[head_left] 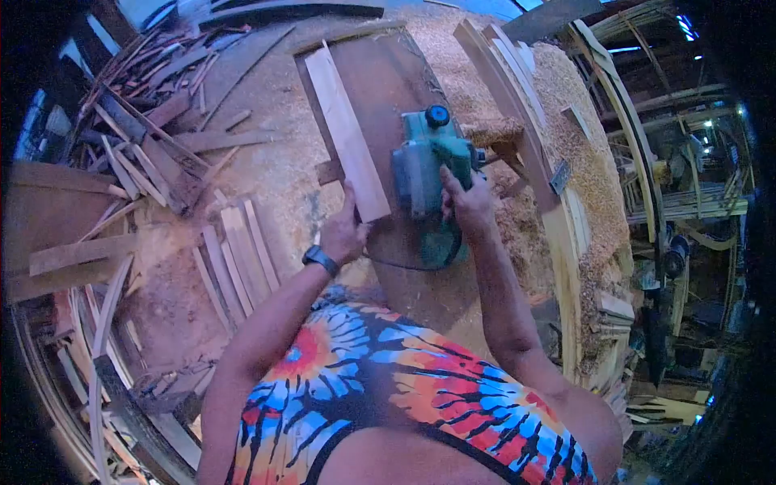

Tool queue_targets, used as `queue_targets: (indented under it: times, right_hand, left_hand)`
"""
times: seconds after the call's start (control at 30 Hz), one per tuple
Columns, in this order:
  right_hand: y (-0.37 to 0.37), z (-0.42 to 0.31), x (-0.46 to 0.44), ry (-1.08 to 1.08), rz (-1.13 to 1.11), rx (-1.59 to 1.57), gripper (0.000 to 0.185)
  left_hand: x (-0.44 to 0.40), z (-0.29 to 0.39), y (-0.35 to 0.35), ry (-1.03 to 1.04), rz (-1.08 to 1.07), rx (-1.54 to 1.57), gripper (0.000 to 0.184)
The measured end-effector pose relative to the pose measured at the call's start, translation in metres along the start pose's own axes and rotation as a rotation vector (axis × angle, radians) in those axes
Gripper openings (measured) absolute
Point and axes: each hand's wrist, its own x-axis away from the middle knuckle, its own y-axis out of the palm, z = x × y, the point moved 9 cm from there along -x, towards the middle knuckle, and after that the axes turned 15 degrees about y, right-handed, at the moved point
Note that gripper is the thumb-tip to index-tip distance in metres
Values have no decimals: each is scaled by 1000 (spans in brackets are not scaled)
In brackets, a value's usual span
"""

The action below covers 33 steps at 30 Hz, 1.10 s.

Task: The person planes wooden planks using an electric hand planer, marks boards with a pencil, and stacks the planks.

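A pale wooden board lies lengthwise on a brown work surface. My left hand, with a dark watch on its wrist, is closed on the left side of the board's near end. To the right of the board, my right hand grips the rear handle of a green electric planer. The planer has a dark knob at its front and rests upright on the surface, apart from the board. Its underside is hidden, and a dark cord loops behind it.
Wood shavings cover the floor at right. Several cut strips lie at lower left, and a heap of scrap wood fills the far left. Long planks stretch along the right side. Timber racks stand farther right.
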Motion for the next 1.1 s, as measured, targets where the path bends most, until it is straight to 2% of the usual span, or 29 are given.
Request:
queue_targets:
  times: [0.07, 0.17, 0.3, 0.33, 0.4, 0.5, 0.57, 0.6, 0.73, 0.83, 0.93, 1.0, 1.1]
  right_hand:
    - [-5, 6, 33, -26, 5, 106, 30]
    - [-7, 41, 85, 32, 1, 127, 39]
    - [9, 35, 137, 40, -25, 189, 43]
    - [14, 32, 145, 33, -31, 226, 44]
    - [19, 37, 151, -8, -50, 321, 47]
    - [31, 55, 149, 34, -79, 245, 50]
    - [44, 54, 150, 36, -122, 220, 51]
    - [49, 53, 148, 43, -126, 231, 52]
    - [59, 65, 146, 102, -92, 302, 55]
    - [61, 69, 138, 133, -92, 307, 56]
    - [66, 63, 132, 170, -96, 312, 58]
    - [70, 55, 126, 156, -94, 303, 58]
    - [76, 42, 111, 124, -95, 305, 57]
  left_hand:
    - [-7, 10, -13, 55, 42, 26, 112]
    - [5, -6, 0, -12, -57, 268, 113]
    - [8, -17, -11, 121, -129, 594, 115]
    - [8, -20, -17, 93, -123, 619, 103]
    - [8, -46, -17, -99, -7, 825, 93]
    - [25, -81, -12, -389, 187, 972, 71]
    - [40, -99, -8, -505, 235, 1014, 64]
    - [51, -103, -10, -533, 240, 946, 49]
    - [94, -114, 4, -642, 183, 968, 35]
    - [121, -129, 26, -735, 112, 993, 35]
    - [128, -126, 35, -745, 107, 1062, 34]
    - [127, -121, 39, -716, 54, 1083, 38]
    - [127, -124, 50, -800, 14, 1110, 40]
